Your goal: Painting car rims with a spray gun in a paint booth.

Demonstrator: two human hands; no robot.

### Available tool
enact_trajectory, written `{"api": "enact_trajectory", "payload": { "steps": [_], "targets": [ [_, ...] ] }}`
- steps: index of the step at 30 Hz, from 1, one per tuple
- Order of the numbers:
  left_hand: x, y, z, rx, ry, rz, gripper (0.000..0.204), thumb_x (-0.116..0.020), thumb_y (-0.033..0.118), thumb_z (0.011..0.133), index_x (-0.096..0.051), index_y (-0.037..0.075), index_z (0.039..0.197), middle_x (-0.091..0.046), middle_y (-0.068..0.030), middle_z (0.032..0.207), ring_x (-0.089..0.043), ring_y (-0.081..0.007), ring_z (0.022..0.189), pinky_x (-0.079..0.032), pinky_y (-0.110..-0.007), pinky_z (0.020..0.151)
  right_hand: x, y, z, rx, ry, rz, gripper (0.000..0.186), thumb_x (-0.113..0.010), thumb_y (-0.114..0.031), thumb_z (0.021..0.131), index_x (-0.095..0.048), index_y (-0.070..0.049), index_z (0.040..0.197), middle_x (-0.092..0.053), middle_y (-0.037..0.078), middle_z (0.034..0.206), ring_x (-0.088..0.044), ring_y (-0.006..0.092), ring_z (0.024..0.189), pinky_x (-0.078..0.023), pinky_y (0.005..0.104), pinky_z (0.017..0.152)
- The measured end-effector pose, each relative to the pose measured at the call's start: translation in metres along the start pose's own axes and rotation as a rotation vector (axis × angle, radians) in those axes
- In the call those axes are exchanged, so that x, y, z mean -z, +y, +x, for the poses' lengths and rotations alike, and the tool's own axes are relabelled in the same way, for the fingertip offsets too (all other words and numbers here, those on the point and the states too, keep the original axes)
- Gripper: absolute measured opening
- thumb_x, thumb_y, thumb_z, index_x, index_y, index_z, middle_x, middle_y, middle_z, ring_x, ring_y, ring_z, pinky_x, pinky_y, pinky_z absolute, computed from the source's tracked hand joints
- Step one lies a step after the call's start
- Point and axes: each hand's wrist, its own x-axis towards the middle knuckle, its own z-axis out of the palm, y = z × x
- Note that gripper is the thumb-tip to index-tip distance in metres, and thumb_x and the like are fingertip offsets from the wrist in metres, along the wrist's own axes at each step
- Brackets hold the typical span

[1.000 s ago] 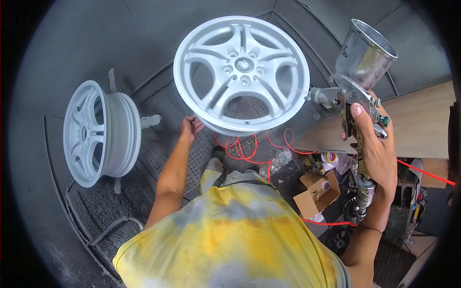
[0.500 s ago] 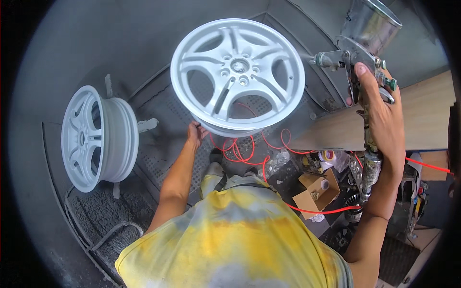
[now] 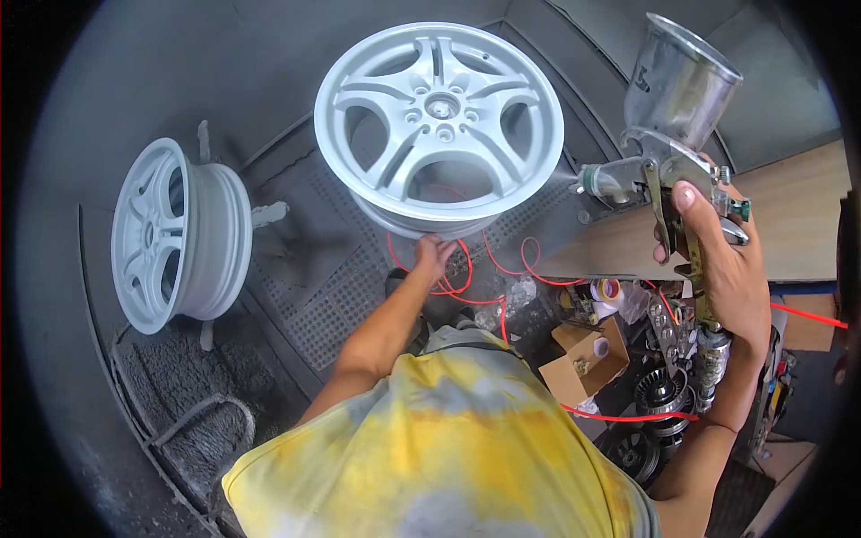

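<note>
A silvery-white alloy wheel (image 3: 502, 184) lies face up ahead of me. My left hand (image 3: 436, 255) reaches under its near edge, fingers curled at the lower rim and partly hidden by it. My right hand (image 3: 722, 238) grips a spray gun (image 3: 668, 170), with the index finger at its trigger. On top of the gun sits a metal paint cup (image 3: 686, 85). Its nozzle points left at the wheel's right side, close to the rim but apart from it, and a faint mist shows at the tip.
To the left, a second white wheel (image 3: 215, 242) stands tilted on a paint-crusted support (image 3: 271, 213). A red air hose (image 3: 628, 417) loops over the floor and past my right arm. At right lie an open cardboard box (image 3: 569, 372), metal parts and a wooden board (image 3: 789, 224).
My left hand has moved right along the wheel's near edge, and the wheel's spokes have turned. The spray gun has shifted down around the wheel's right side.
</note>
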Motion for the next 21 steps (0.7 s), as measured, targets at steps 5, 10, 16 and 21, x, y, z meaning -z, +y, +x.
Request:
{"api": "enact_trajectory", "payload": {
  "steps": [5, 10, 16, 21],
  "targets": [
    [-0.022, -0.041, 0.024, 0.020, 0.108, -0.190, 0.024, -0.041, 0.001, 0.075, -0.049, 0.001, 0.097, -0.056, -0.0159, 0.104, -0.057, -0.0323, 0.103, -0.051, -0.048, 0.092, -0.009, -0.019, -0.008, 0.062, 0.068, 0.051, 0.038, -0.062, -0.035, 0.089, -0.060, 0.000, 0.102, -0.060, 0.004, 0.076, -0.055, 0.0098, 0.062, -0.043, 0.0223, 0.058],
    [-0.009, -0.036, 0.023, -0.008, 0.050, -0.110, 0.022, -0.041, -0.001, 0.075, -0.050, 0.001, 0.094, -0.057, -0.0160, 0.105, -0.057, -0.0319, 0.102, -0.050, -0.047, 0.093, -0.013, -0.025, -0.005, 0.063, 0.196, 0.071, 0.043, -0.061, -0.043, 0.086, -0.061, -0.001, 0.095, -0.059, 0.005, 0.071, -0.053, 0.0107, 0.061, -0.039, 0.0229, 0.057],
    [0.062, 0.093, 0.012, 0.130, -0.123, 0.456, 0.017, -0.042, 0.001, 0.075, -0.053, 0.000, 0.088, -0.060, -0.0163, 0.106, -0.059, -0.0290, 0.103, -0.054, -0.044, 0.091, -0.011, -0.011, 0.026, 0.095, 0.043, 0.042, 0.032, -0.062, -0.028, 0.090, -0.061, 0.002, 0.103, -0.059, 0.002, 0.075, -0.053, 0.0094, 0.063, -0.043, 0.0215, 0.059],
    [0.092, 0.240, 0.083, -0.137, 0.078, 0.664, 0.036, -0.037, 0.027, 0.094, -0.059, 0.001, 0.106, -0.065, -0.0127, 0.091, -0.064, -0.0242, 0.069, -0.054, -0.037, 0.058, -0.013, -0.013, 0.039, 0.174, 0.127, -0.135, 0.035, -0.061, -0.031, 0.090, -0.061, 0.001, 0.105, -0.057, 0.001, 0.074, -0.052, 0.0091, 0.063, -0.040, 0.0213, 0.058]
  ]
}}
